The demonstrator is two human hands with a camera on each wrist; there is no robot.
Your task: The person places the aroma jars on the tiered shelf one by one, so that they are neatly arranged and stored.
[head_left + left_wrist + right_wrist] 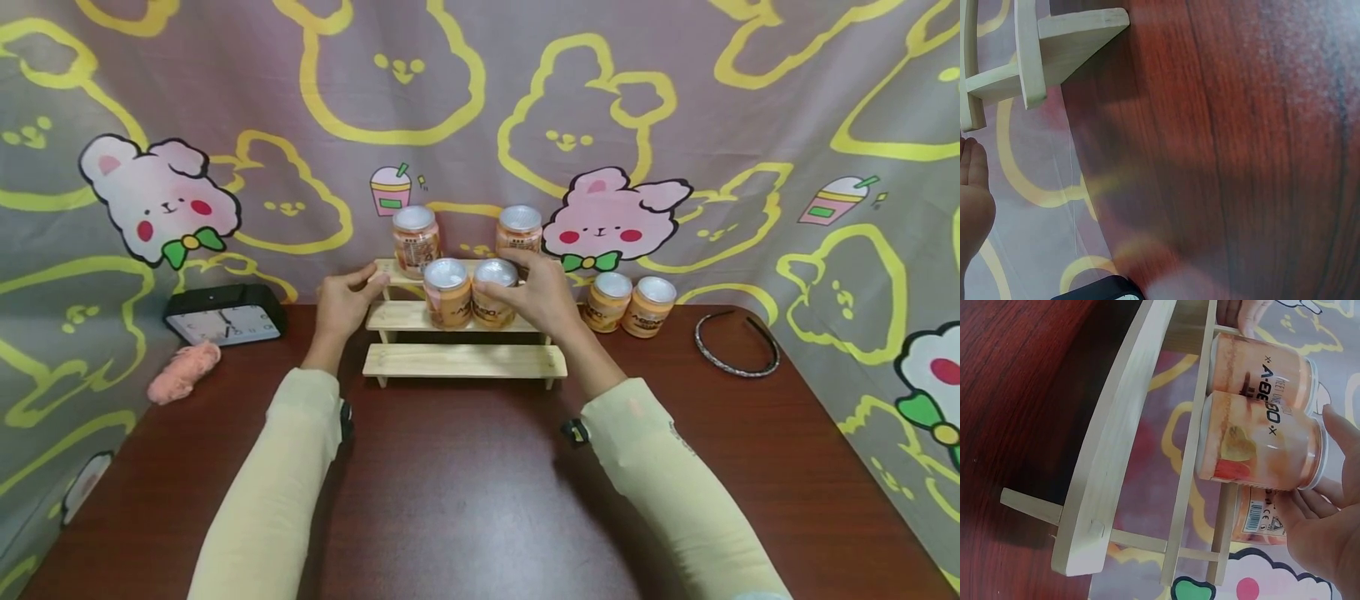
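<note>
A three-tier wooden display rack (465,360) stands on the table. My left hand (343,304) pinches the left end of its top tier between thumb and fingers; the left wrist view shows the fingertips (974,159) right at the tier's end. On the middle tier, my right hand (543,292) grips an orange-labelled can (492,310) with a silver lid, thumb and fingers around its upper part (1260,440). A matching can (447,302) stands close beside it. Two more cans occupy the top tier, one at the left (416,246) and one at the right (520,223), partly hidden.
Two similar cans, one (609,304) beside the other (651,308), stand on the table right of the rack. Farther right lies a headband (738,371). At the left are a black clock (225,317) and a fluffy pink item (183,373). A patterned curtain (450,100) hangs behind.
</note>
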